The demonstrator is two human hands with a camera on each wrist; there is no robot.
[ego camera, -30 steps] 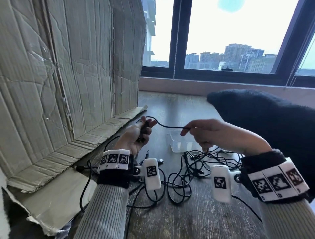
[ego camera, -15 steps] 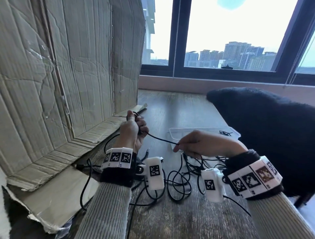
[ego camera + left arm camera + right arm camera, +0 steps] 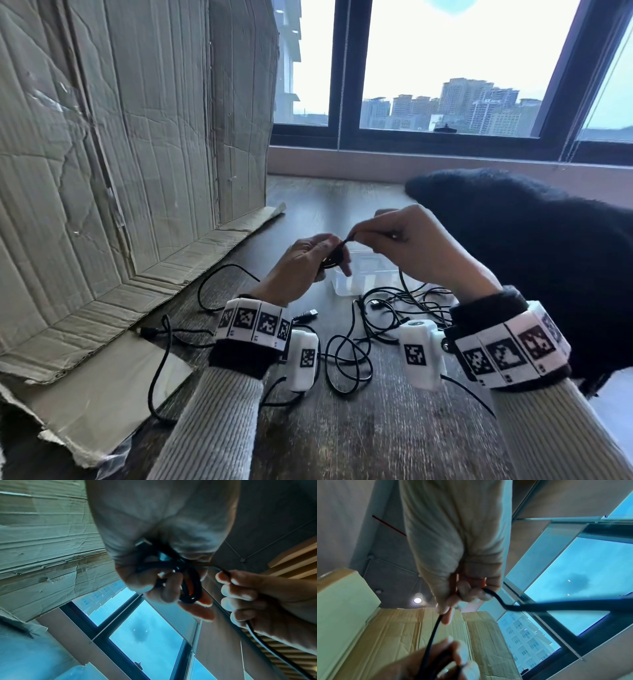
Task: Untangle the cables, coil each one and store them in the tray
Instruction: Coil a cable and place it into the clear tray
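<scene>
Thin black cable [image 3: 337, 253], partly wound into a small coil, held above the dark wood-grain table [image 3: 376, 428]. Left hand [image 3: 301, 267] has its fingers curled round the coil; the left wrist view shows several black loops [image 3: 187, 588] bunched between thumb and fingers, with a metal plug end [image 3: 141, 542] tucked against the palm. Right hand [image 3: 418, 246] is raised just beside the left and pinches the same cable between thumb and fingertips; the short run between the two hands is nearly taut. From the right hand the cable drops down towards the table [image 3: 530, 608].

Below the hands: clear plastic rectangular tray [image 3: 346, 284] standing on the table, mostly hidden by the hands; what lies in it cannot be told. Nearer the person, a loose tangle of black cables [image 3: 349, 356] spread over the tabletop between the two wrists, one USB plug [image 3: 308, 313] lying free near the left wrist. One cable loops off leftward onto the flattened grey-brown corrugated cardboard sheet [image 3: 102, 171], which stands propped on the left side with its lower flap lying on the table.

Right of the hands, a black fuzzy fabric mass [image 3: 531, 257] rests on the table. Both wrists carry white bands with black square markers [image 3: 253, 320]. Beyond the table, a dark-framed window [image 3: 346, 85].
</scene>
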